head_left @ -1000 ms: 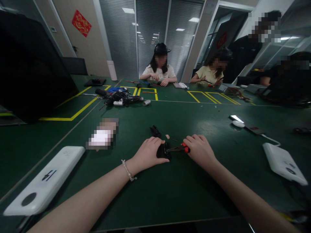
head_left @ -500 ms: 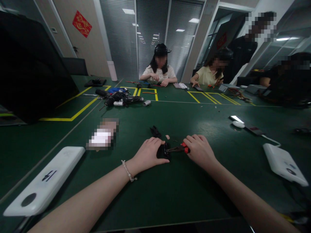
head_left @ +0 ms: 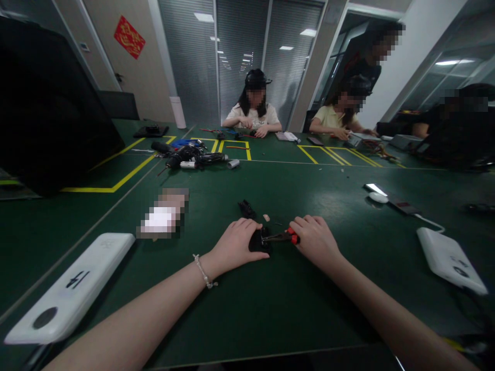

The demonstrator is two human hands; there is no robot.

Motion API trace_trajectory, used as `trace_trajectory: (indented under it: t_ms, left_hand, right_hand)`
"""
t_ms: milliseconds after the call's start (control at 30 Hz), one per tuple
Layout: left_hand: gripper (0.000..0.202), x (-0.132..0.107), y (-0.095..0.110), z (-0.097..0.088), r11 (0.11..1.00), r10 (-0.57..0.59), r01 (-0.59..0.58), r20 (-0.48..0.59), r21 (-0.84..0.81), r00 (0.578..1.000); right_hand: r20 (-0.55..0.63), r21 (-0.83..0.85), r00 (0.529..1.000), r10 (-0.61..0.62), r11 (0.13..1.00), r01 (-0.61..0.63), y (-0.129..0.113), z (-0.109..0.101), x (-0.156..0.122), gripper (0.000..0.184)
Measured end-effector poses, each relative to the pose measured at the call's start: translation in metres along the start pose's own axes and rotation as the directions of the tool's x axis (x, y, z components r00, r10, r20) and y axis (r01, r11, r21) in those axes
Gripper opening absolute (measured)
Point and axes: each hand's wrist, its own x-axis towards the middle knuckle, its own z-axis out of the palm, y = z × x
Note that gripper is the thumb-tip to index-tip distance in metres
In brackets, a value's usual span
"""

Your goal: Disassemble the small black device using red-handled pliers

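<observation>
My left hand (head_left: 236, 244) rests on the green table (head_left: 251, 304) with its fingers curled over a small black part (head_left: 257, 241), holding it down. My right hand (head_left: 315, 238) is closed round the red handles of a pair of pliers (head_left: 284, 236). The pliers' dark jaws point left and meet the black part. A bead bracelet sits on my left wrist. Just beyond my hands lie another small black piece (head_left: 246, 208) and a tiny pale scrap (head_left: 266, 217).
A white power bank marked 14 (head_left: 69, 286) lies front left, another white device (head_left: 448, 259) front right with a cable. A pile of black tools (head_left: 187, 155) sits further back left. A white mouse (head_left: 379, 197) lies to the right. Other people work at the far side.
My hands and the pliers have hardly moved, my right hand shifting slightly left. A standing person at the back right has walked left toward the doorway.
</observation>
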Motion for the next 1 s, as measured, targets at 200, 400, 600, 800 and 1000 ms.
trace_trajectory:
  t_ms: [200, 400, 600, 800, 1000]
  left_hand:
    - [0.058, 0.0, -0.0001, 0.0004, 1.0, 0.002, -0.002, -0.007, 0.0, 1.0]
    - [0.058, -0.0004, 0.0006, -0.0003, 1.0, -0.003, 0.003, 0.006, -0.001, 1.0]
    - [0.058, -0.0003, 0.0012, -0.0015, 1.0, -0.014, 0.014, 0.015, -0.006, 1.0]
    - [0.058, -0.0006, -0.0005, 0.0001, 1.0, -0.002, 0.002, 0.003, -0.011, 1.0]
    - [0.058, 0.0, -0.0013, 0.0025, 1.0, 0.013, -0.013, -0.011, 0.016, 1.0]
  right_hand:
    - [-0.042, -0.041, 0.999, -0.011, 0.999, 0.009, -0.0004, -0.0021, -0.0006, 0.022]
    - [0.014, 0.004, 1.0, 0.001, 1.0, -0.001, 0.0005, -0.0006, 0.0005, 0.021]
    - [-0.009, -0.021, 1.0, -0.017, 1.0, 0.017, 0.0018, -0.0015, 0.0009, 0.023]
    - [-0.012, -0.038, 1.0, -0.019, 0.999, 0.018, 0.0016, -0.0029, 0.0004, 0.022]
    - [-0.003, 0.001, 1.0, 0.002, 1.0, -0.002, 0.0018, 0.0028, -0.0001, 0.018]
